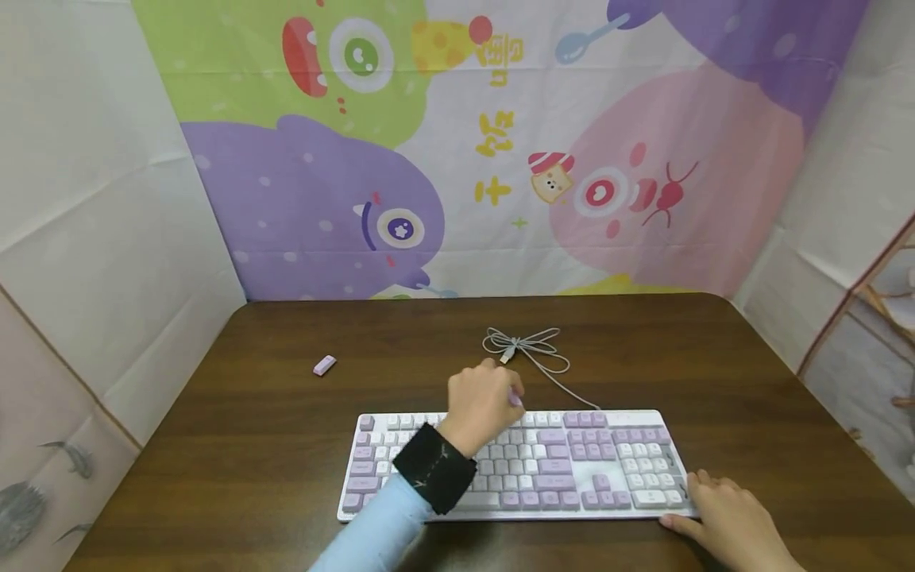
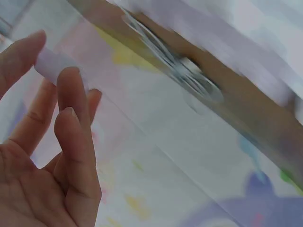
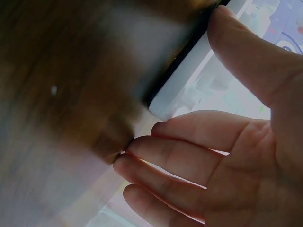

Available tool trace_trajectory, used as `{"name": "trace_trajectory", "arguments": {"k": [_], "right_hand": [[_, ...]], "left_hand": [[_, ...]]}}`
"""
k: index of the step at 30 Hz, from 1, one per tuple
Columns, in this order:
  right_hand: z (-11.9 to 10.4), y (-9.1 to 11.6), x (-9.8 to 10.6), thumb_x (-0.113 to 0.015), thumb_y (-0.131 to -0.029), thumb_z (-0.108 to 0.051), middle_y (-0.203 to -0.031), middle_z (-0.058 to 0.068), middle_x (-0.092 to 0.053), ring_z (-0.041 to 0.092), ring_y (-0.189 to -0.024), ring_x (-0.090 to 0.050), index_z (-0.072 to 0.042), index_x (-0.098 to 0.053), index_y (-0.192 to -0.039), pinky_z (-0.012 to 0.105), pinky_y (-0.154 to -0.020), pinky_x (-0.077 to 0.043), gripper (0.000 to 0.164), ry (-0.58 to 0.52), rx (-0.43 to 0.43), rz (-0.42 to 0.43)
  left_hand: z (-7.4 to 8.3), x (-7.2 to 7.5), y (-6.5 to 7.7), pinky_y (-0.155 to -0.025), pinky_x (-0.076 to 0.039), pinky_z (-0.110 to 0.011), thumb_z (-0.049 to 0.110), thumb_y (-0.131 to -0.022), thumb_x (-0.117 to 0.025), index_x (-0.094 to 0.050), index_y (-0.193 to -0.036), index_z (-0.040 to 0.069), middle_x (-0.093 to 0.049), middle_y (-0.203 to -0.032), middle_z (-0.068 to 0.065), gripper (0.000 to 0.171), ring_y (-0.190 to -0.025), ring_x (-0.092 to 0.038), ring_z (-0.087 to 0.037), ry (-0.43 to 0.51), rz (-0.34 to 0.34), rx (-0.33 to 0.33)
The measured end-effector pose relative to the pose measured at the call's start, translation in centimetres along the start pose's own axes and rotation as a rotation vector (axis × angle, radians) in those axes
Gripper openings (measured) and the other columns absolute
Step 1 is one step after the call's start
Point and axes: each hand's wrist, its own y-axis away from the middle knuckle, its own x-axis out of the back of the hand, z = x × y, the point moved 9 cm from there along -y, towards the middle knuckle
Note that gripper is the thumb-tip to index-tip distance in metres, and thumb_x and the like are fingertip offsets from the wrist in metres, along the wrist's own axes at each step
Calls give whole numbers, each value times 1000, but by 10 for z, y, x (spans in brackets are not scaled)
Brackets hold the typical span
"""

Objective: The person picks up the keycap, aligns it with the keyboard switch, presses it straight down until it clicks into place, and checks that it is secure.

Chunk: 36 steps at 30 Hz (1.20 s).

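Note:
A white keyboard (image 1: 465,502) with white, grey and lilac keys lies on the brown table. Above its upper middle, my left hand (image 1: 480,401) pinches a small lilac block (image 2: 52,65) between thumb and fingertips; its exact kind is unclear. The left hand and forearm hide part of the keys. At the keyboard's front right corner rests my right hand (image 1: 732,515), thumb against the front edge and index finger by the right side. Its fingers look fairly straight in the right wrist view (image 3: 189,156).
A small pinkish-white block (image 1: 325,365) lies on the table (image 1: 279,445) at the back left. Behind the keyboard is its bundled grey cable (image 1: 532,345) with a USB plug (image 1: 508,353). A printed cartoon cloth (image 1: 457,159) hangs behind the table.

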Motion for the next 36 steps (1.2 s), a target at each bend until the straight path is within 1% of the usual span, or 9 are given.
{"name": "trace_trajectory", "arguments": {"k": [5, 9, 12, 17, 22, 26, 28, 31, 36], "right_hand": [[0, 1, 1, -73, -65, -48, -95, 25, -66, 36, -78, -63, 9, -62, -96, 48, -68, -49, 66, -3, 1, 17], [2, 1, 2, -72, -67, -51, -98, 27, -65, 38, -81, -64, 9, -62, -100, 50, -68, -49, 69, -12, -2, -6], [4, 1, 8, -71, -70, -48, -102, 28, -65, 39, -85, -65, 9, -61, -106, 51, -71, -50, 68, -66, -1, -27], [-2, 2, 37, -75, -73, -21, -109, 23, -66, 36, -89, -66, 6, -58, -119, 51, -72, -50, 56, -145, 28, 67], [-4, 1, 43, -73, -71, -10, -107, 16, -69, 19, -76, -65, 3, -58, -120, 40, -65, -52, 52, -159, 50, 86], [-4, -4, 40, -71, -70, -8, -89, 4, -70, 11, -65, -59, -6, -65, -100, 31, -54, -45, 30, -164, 67, 110], [-3, -5, 36, -70, -70, -7, -75, -3, -65, 8, -58, -51, -12, -63, -87, 27, -51, -39, 19, -159, 63, 105], [-1, -5, 29, -68, -71, -9, -64, -9, -52, 4, -54, -37, -17, -58, -77, 24, -50, -31, 15, -159, 44, 70], [3, -5, 23, -69, -72, -12, -60, -10, -46, 5, -54, -34, -15, -61, -81, 25, -50, -30, 12, -156, 34, 57]], "left_hand": [[66, -20, 1, -46, -34, -29, 47, -61, -80, -67, -84, 26, -65, -77, 7, 35, -64, -62, -17, -33, -8, -98], [113, -40, 2, -44, -34, -27, 50, -63, -78, -62, -83, 25, -65, -77, 9, 37, -63, -62, -14, -82, -3, -178], [141, -54, 1, -45, -37, -26, 50, -65, -77, -64, -86, 27, -66, -79, 10, 34, -65, -63, -11, -116, 1, -227], [172, -67, -5, -46, -40, -25, 48, -67, -76, -66, -86, 34, -66, -79, 13, 26, -65, -63, -8, -160, 48, -264], [191, -70, -8, -43, -38, -23, 44, -69, -73, -67, -76, 37, -64, -71, 15, 11, -60, -60, -4, -219, 114, -291], [195, -77, -10, -42, -37, -24, 43, -69, -72, -68, -68, 38, -64, -68, 15, 6, -56, -58, -4, -265, 123, -295], [198, -80, -9, -41, -37, -24, 42, -69, -71, -68, -67, 39, -63, -67, 15, 6, -56, -58, -4, -289, 138, -319], [205, -85, -6, -41, -37, -23, 41, -72, -69, -68, -67, 40, -63, -67, 15, 5, -54, -56, -3, -315, 166, -365], [208, -86, -3, -40, -36, -23, 38, -74, -68, -66, -68, 39, -62, -67, 16, 6, -53, -55, -3, -328, 180, -396]]}}
